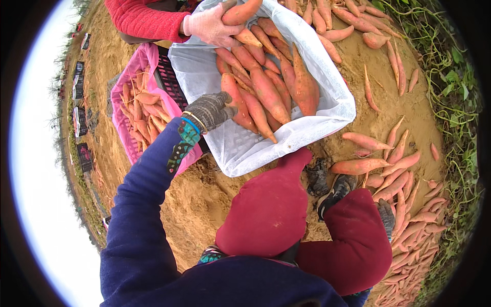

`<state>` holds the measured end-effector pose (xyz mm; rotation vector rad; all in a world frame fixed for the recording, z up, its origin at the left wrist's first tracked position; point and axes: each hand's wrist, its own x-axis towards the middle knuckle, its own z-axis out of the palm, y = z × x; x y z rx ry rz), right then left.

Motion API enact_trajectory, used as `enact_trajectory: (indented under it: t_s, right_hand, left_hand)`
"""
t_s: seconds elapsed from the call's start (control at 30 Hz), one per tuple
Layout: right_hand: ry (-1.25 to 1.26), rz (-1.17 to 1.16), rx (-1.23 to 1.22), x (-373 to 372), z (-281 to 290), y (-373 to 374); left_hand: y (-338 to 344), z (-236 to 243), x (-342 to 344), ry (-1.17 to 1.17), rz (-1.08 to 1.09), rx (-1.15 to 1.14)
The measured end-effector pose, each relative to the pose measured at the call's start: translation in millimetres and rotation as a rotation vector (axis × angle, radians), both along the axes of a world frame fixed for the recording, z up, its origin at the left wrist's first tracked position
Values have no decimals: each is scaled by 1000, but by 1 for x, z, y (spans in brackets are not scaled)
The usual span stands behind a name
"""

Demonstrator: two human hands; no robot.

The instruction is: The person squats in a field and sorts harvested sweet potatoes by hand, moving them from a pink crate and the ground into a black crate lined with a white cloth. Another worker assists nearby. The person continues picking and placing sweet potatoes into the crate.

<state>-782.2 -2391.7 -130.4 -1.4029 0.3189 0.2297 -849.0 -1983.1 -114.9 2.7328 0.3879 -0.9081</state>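
Maroon knees (271,210) nearest, right hand (386,217) half hidden behind, grip unclear; left hand (209,110) around a sweet potato (236,102).

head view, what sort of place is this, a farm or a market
Most likely a farm field at harvest. Sweet potatoes lie loose on bare sandy soil, green vines run along the edge, and gloved hands fill a white-lined crate, with the left hand on a sweet potato inside.
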Motion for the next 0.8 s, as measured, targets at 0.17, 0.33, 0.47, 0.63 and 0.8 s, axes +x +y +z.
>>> enact_trajectory:
  t_s: [0.17,0.33,0.47,0.63,0.8]
  right_hand:
    - [-46,-60,-23,8,-7,-7]
    - [-5,-27,10,17,-17,-12]
    - [-32,-62,-34,24,-19,-16]
    - [-38,-89,-60,29,-13,-26]
    - [-38,-88,-61,24,-18,-25]
  left_hand:
    - [11,-80,95,102,14,254]
    - [9,-139,96,63,-119,702]
    - [6,-154,104,75,-27,731]
    - [15,-157,115,126,14,623]
    - [36,-180,119,172,-4,510]
